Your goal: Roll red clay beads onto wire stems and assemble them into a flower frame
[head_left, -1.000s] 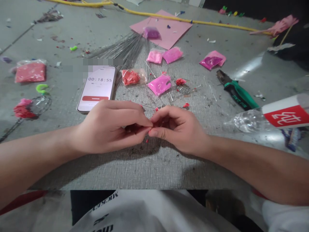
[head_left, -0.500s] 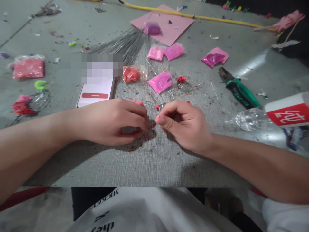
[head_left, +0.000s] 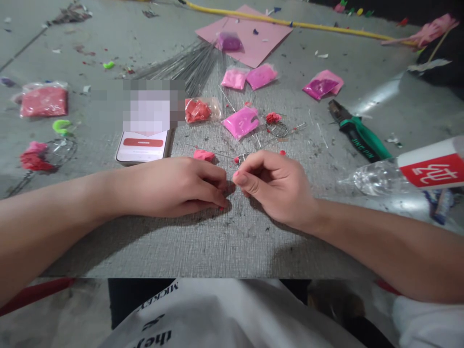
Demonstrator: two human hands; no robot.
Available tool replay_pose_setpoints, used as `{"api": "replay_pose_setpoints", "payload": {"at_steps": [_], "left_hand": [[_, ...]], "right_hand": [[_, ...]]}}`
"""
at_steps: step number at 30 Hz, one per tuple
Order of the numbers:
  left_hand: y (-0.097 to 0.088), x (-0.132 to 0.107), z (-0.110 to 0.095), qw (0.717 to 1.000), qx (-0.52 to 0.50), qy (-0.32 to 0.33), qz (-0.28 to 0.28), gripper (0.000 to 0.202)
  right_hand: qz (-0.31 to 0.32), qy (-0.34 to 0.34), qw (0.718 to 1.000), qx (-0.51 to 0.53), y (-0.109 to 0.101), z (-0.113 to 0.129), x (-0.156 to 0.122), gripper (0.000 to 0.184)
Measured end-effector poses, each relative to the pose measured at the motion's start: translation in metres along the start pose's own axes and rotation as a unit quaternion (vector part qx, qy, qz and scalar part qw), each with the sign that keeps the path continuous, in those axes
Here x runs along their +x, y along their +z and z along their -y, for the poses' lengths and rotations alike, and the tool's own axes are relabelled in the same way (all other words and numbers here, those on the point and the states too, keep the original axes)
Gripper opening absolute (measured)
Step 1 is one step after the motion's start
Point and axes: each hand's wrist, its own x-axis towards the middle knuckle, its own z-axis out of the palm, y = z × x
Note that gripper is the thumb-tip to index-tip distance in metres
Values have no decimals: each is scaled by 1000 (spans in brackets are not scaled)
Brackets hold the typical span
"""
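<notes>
My right hand (head_left: 281, 188) is closed in a pinch, with a small pink bit of clay (head_left: 236, 174) showing at the thumb tip. My left hand (head_left: 184, 186) rests palm down on the table, its fingers drawn together and pointing right. At its fingertips, against the tabletop, sits a tiny red-pink clay crumb (head_left: 222, 208). Just beyond the left knuckles lies a lump of pink clay (head_left: 204, 155). Behind the right fingers, partly hidden, is a small wire piece with a red blob (head_left: 237, 159).
A phone (head_left: 143, 145) lies behind my left hand. Clay packets, including a bright pink one (head_left: 241, 122), and a bundle of thin wires (head_left: 181, 63) are farther back. Green-handled pliers (head_left: 362, 135) and a lying plastic bottle (head_left: 409, 166) are at right. A wire-and-clay flower (head_left: 36, 157) sits left.
My left hand has shifted slightly right and its fingertips have come down to the tiny clay crumb, uncovering the pink lump behind. My right hand stays nearly still in its pinch.
</notes>
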Motion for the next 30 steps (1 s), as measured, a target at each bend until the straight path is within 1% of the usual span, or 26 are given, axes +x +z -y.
{"api": "replay_pose_setpoints", "payload": {"at_steps": [3,7,13,19,23,26,28,30], "left_hand": [[1,0,0,1000,0,-3,-7,23],[2,1,-1,1000,14,2,-2,21],[0,1,-4,1000,22,-2,1,20],[1,0,-4,1000,25,-4,5,22],[3,1,-4,1000,20,-12,-2,22],[1,4,-5,1000,-13,-28,-3,20],[-2,6,-5,997,-62,-40,-5,20],[-6,7,-4,990,-129,-52,-22,18]], "right_hand": [[3,5,1000,1,0,0,0,27],[5,15,1000,1,1,1,0,29],[7,31,999,2,0,0,-2,29],[11,33,999,6,-1,0,-2,28],[12,31,999,-1,0,0,-2,30],[9,19,1000,2,0,0,-2,29],[0,19,1000,3,0,0,-3,28],[-14,25,1000,-2,0,0,-4,28]]}}
